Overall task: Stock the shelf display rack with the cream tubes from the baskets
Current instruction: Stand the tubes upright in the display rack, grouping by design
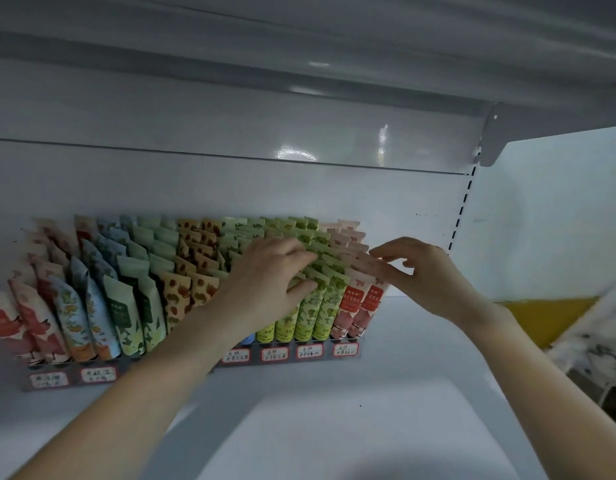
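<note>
Logging both hands at the display rack (328, 351) on the white shelf (403, 341). Cream tubes (126, 306) stand packed in its rows, grouped by colour from left to right. Left hand (275, 271) lies over the green tubes (317, 306), fingers bent among their tops; I cannot tell whether it pinches one. Right hand (420, 271) is relaxed, not gripping, fingertips (382, 271) touching the pink tubes (355, 306) at the rack's right end.

Bare left hand (272, 275) and right hand (424, 275), forearms (168, 372) sleeveless to the frame edge.
</note>
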The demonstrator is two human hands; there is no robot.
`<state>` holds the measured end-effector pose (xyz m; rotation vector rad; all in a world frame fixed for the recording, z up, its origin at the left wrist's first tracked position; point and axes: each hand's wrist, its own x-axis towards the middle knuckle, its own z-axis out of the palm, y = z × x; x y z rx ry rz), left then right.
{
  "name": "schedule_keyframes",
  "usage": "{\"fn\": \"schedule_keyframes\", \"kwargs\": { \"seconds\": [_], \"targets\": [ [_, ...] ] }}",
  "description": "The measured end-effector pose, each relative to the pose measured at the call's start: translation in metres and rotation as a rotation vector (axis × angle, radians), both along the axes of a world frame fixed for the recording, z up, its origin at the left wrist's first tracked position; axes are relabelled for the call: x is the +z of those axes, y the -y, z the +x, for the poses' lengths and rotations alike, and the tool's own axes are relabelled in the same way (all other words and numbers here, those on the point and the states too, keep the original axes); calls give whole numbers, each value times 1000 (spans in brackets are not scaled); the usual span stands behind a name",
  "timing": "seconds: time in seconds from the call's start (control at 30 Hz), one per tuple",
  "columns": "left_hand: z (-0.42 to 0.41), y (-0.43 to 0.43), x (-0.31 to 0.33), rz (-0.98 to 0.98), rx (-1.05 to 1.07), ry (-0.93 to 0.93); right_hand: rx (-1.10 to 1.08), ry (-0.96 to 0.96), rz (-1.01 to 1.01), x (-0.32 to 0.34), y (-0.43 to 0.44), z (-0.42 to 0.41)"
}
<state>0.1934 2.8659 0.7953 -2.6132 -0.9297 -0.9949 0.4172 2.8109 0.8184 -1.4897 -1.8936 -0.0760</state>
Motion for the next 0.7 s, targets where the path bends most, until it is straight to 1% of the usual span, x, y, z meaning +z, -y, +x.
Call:
{"fn": "schedule_keyframes", "kwargs": {
  "seconds": [0.17, 0.3, 0.43, 0.7],
  "targets": [
    [-5, 1, 1, -26, 10, -17, -18, -62, -37, -2, 4, 11],
    [-9, 3, -1, -18, 33, -32, 4, -127, -25, -5, 8, 15],
    [1, 3, -1, 18, 9, -61, 46, -97, -46, -5, 9, 14],
    [18, -3, -3, 64, -28, -134, 28, -47, -69, -12, -3, 14]
  ]
}}
